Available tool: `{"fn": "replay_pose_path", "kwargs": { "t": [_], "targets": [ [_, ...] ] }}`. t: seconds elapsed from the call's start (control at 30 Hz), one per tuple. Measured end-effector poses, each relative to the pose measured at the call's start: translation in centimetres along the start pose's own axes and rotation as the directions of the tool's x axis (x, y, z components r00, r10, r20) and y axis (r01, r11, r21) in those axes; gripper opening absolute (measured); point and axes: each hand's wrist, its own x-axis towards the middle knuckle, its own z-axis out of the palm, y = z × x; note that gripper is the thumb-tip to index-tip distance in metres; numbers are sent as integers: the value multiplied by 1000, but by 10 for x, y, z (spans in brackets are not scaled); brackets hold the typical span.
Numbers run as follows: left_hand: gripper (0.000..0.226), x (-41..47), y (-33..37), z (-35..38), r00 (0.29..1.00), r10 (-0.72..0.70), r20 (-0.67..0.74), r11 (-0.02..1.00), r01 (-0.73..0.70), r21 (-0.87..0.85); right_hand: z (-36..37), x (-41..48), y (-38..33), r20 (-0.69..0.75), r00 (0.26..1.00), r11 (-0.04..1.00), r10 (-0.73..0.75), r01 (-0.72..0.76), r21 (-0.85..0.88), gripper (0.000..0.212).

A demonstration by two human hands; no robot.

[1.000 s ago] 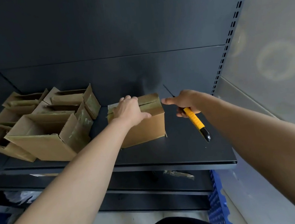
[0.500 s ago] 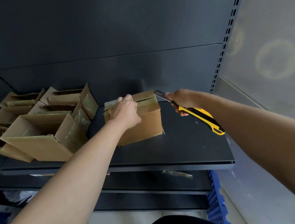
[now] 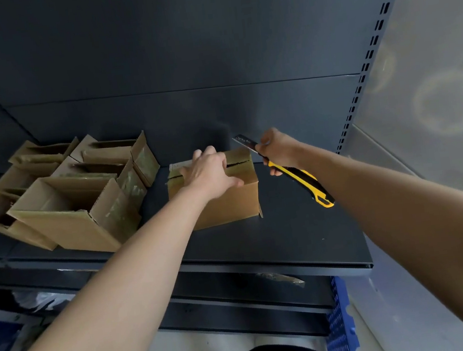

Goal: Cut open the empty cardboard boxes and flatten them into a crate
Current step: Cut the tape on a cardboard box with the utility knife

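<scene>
One box [image 3: 222,202] mid-frame on shelf [image 3: 305,239]. My left hand [image 3: 209,172] clamps its top. My right hand [image 3: 278,149] grips knife [image 3: 297,176] just right of box, blade [image 3: 245,142] above right end of seam [image 3: 239,163]. Seam runs left-right; right hand nearer.

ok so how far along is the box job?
Done: the brown cardboard boxes at the left of the dark metal shelf stand open. In hand: left hand holds the closed brown cardboard box; right hand grips the yellow-and-black utility knife, blade by its top corner. Left: flattening; no flat box visible.
</scene>
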Motion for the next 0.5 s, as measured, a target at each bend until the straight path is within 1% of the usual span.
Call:
{"fn": "replay_pose_path", "kwargs": {
  "t": [0.1, 0.2, 0.3, 0.4, 0.5],
  "targets": [
    [38, 2, 3, -4, 998, -43, 49, 999, 44, -30, -2, 0, 3, 68, 998, 995, -15, 22, -97, 23],
    [37, 2, 3, -3, 995, -73, 72, 996, 77, -46, -8, 1, 10, 120, 992, 987, -35, 53, -149, 24],
    [40, 2, 2, 0, 994, -70, 88, 996, 75, -47, -17, 1, 15, 166, 984, 984, -64, 89, -152, 25],
    [54, 0, 1, 1, 988, -53, 146, 999, 53, 6, -28, 1, 23, 227, 972, 983, -60, 97, -155, 25],
    [57, 1, 1, 2, 988, -53, 148, 998, 47, 42, -42, 1, 32, 262, 963, 981, -69, 113, -157, 24]
  ]
}}
